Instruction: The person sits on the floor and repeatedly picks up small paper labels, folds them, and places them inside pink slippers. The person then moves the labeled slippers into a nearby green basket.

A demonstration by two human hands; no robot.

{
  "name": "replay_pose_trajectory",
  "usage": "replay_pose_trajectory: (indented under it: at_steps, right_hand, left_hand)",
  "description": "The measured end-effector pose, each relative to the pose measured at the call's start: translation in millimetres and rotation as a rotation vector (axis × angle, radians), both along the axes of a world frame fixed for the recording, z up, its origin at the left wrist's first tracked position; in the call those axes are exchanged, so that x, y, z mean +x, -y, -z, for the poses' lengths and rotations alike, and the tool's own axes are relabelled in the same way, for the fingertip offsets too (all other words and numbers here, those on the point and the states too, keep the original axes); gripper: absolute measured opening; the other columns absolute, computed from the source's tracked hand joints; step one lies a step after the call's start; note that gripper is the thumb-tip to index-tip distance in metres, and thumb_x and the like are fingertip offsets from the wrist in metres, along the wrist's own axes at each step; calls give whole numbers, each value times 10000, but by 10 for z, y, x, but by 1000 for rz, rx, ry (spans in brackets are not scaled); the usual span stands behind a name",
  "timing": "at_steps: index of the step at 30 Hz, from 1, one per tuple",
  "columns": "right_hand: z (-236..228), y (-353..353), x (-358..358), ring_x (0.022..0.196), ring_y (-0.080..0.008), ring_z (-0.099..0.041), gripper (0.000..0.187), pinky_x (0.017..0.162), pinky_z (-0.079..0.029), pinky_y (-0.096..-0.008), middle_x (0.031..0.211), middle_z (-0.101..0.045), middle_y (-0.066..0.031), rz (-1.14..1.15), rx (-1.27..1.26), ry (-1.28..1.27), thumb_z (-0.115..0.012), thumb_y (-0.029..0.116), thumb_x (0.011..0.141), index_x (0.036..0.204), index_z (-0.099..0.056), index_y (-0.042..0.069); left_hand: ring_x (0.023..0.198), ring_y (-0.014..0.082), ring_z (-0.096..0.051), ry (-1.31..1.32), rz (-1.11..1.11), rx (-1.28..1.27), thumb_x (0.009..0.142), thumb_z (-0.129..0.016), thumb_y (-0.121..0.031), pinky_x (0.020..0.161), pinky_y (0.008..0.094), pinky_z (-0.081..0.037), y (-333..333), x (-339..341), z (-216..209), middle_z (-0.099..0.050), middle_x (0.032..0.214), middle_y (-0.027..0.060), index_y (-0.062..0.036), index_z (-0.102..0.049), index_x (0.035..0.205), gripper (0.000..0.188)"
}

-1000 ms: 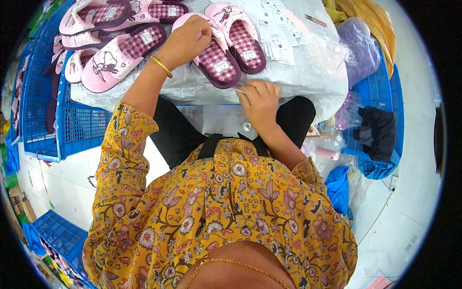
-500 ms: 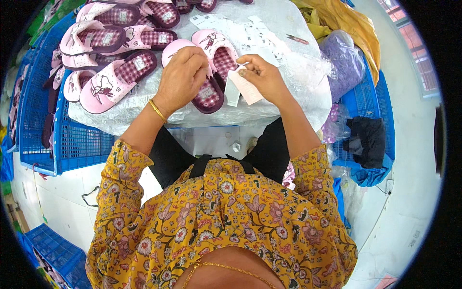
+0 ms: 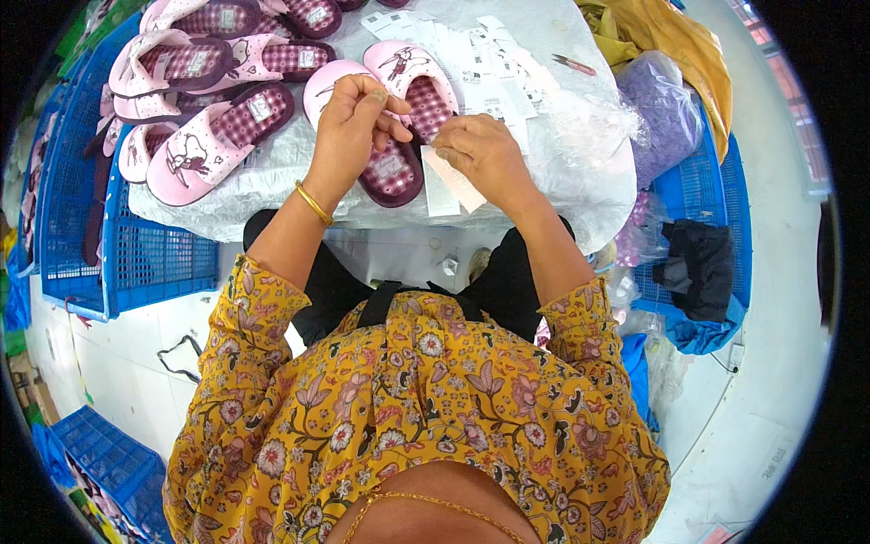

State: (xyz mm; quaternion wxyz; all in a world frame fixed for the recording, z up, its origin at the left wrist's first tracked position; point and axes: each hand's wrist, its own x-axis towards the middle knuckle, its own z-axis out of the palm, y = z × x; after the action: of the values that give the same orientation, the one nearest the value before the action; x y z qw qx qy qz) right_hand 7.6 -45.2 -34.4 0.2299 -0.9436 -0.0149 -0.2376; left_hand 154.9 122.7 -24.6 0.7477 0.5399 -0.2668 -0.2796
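Observation:
A pair of pink slippers with dark plaid insoles lies in front of me: the right slipper (image 3: 412,77) and the left slipper (image 3: 391,174), which partly overlap. Above the left one's upper is my left hand (image 3: 356,122), its fingers curled and thumb against the forefinger; whatever they may pinch is too small to make out. My right hand (image 3: 482,156) is closed on a pale pink paper tag (image 3: 459,186) beside the slippers' insoles. A white tag (image 3: 440,192) hangs next to it, and any string between the hands cannot be seen clearly.
More pink slippers (image 3: 204,150) are piled on the left of the plastic-covered table (image 3: 580,195). Paper labels (image 3: 494,68) and small thread snips (image 3: 574,64) lie at the back right. Blue crates (image 3: 163,272) stand at the left, with a blue crate (image 3: 684,186) at the right.
My left hand has turned and lifted, its fingers now facing right. My right hand has moved a little lower, its knuckles turned up, still with the tag. The view has shifted slightly.

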Motion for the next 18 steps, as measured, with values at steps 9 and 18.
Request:
replay_pose_trajectory:
  at_steps: [9,18]
  right_hand:
    - [6,-11,29,940,-241,-603,90,856,-453,-377,988,-675,-16,68,118,103,-727,144,786,863,-692,113]
    - [-102,-80,42,895,-248,-603,115,837,-448,-379,946,-677,-34,83,137,193,-748,117,754,822,-660,86]
  left_hand:
    - [643,108,-638,13,165,66,1002,-454,-112,497,192,-396,-11,-29,-40,-689,993,114,-76,-488,977,56]
    - [577,106,-598,-40,258,138,980,-491,-81,516,214,-466,18,-123,-64,-665,973,101,-40,-487,1002,46]
